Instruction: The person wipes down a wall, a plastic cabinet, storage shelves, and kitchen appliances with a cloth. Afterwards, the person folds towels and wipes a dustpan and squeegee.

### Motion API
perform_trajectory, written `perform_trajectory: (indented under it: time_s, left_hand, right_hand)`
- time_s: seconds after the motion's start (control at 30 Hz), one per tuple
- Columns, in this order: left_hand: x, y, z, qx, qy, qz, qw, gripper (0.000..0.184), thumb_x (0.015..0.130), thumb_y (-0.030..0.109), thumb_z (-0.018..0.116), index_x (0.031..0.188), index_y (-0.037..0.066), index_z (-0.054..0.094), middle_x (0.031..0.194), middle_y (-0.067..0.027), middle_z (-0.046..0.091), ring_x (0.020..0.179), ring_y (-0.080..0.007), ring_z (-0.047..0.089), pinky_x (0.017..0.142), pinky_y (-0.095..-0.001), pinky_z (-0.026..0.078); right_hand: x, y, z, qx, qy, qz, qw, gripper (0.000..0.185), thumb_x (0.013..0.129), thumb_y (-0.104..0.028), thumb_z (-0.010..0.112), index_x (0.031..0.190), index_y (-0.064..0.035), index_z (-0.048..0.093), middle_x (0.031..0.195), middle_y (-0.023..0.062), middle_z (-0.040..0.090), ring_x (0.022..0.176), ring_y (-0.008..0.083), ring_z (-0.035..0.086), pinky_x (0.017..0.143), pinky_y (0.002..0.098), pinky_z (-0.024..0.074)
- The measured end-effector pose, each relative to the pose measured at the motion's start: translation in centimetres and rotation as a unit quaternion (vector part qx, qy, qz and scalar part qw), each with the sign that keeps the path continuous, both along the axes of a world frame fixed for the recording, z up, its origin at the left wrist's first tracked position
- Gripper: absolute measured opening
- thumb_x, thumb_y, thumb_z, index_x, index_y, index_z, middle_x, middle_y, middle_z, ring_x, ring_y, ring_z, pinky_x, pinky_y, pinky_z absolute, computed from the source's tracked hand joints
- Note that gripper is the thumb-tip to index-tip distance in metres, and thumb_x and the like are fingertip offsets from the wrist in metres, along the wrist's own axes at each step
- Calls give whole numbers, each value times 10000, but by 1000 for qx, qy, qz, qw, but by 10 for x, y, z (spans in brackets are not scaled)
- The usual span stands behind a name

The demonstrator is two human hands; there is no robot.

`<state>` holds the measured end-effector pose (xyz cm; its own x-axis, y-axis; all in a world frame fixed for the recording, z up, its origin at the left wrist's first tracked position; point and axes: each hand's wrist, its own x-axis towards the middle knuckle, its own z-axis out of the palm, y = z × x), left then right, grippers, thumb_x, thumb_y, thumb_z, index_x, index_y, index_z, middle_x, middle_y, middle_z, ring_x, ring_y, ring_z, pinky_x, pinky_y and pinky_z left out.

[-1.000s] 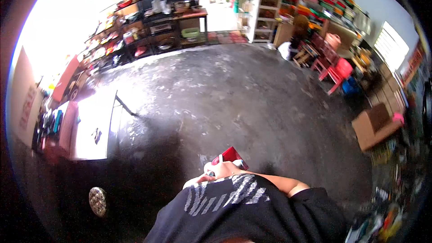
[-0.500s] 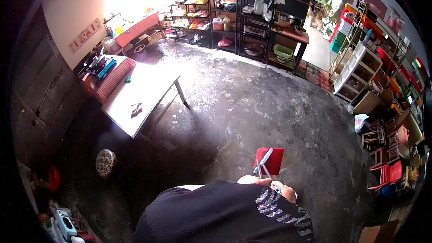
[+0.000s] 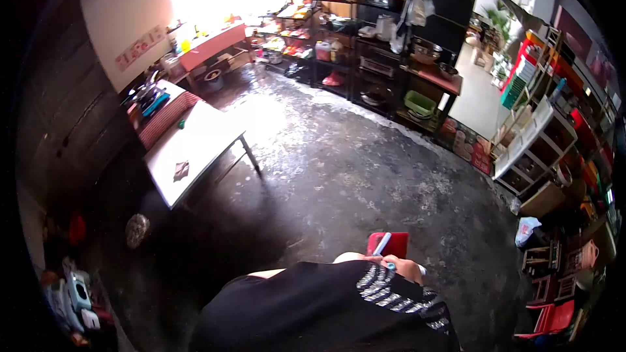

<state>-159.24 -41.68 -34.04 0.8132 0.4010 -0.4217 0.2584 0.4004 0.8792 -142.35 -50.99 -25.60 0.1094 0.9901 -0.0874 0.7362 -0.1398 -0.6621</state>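
Observation:
At the bottom centre, beyond the black shirt, a red flat, pan-like object (image 3: 398,244) is held over the dark floor, a white stick-like piece (image 3: 383,243) lying across its left side. My right hand (image 3: 407,269) is closed around a light blue handle (image 3: 390,266), and a white end shows at its outer side. Next to it on the left is my left hand (image 3: 349,257), close to the lower end of the white piece. The shirt hides most of that hand, and its fingers cannot be made out.
A white table (image 3: 189,150) stands left on the dark floor (image 3: 326,182), a round patterned stool (image 3: 137,231) below it. Black shelves (image 3: 355,45) line the back. A white rack (image 3: 525,150) leans right, with a plastic bag (image 3: 526,230) and a red chair (image 3: 554,317) nearer.
The head view has swung left, bringing the table and back shelves further in. The hands and red object now appear right of centre, and the red object is lower and partly behind the hands.

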Motion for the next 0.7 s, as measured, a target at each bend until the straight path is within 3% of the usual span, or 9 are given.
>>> perform_trajectory:
  time_s: [0.27,0.37,0.47,0.57,0.67,0.7]
  left_hand:
    - [144,128,-12,61,20,-36,997,546,836,198,724,1330,30,564,1083,-142,689,1022,-230,661,835,-308,493]
    - [214,194,-18,123,25,-85,988,568,822,196,730,1339,34,559,1105,-157,686,1050,-237,659,852,-311,491]
    - [288,243,-24,204,38,-144,968,590,809,194,737,1348,37,554,1126,-171,683,1077,-245,656,870,-315,489]
    - [358,280,-24,290,56,-188,937,613,795,192,744,1356,41,549,1148,-186,680,1105,-253,654,888,-318,488]
    - [424,304,-38,304,30,-204,930,627,792,189,745,1366,39,541,1215,-212,656,1183,-271,625,941,-322,471]
    - [450,310,-16,298,49,-210,930,625,795,178,743,1367,30,538,1217,-203,660,1177,-254,628,951,-317,466]
  right_hand:
    - [151,127,-17,-30,-13,-24,999,276,927,-411,617,1024,-168,706,746,193,683,763,359,706,695,428,543]
    - [222,175,-21,20,23,-40,999,243,927,-367,619,1005,-153,701,811,180,699,797,349,707,701,430,546]
    - [266,202,26,-7,-39,-116,992,199,915,-307,629,1002,-142,696,812,175,701,789,352,705,680,436,542]
    - [332,215,-18,24,-54,-130,990,158,880,-286,667,964,-152,682,726,164,676,719,356,691,609,453,511]
    - [379,230,-20,69,-5,-184,980,140,876,-286,680,943,-164,678,713,149,667,699,342,687,591,441,509]
    - [401,238,-22,99,10,-187,977,139,879,-288,678,938,-161,679,722,146,671,700,341,688,593,435,513]
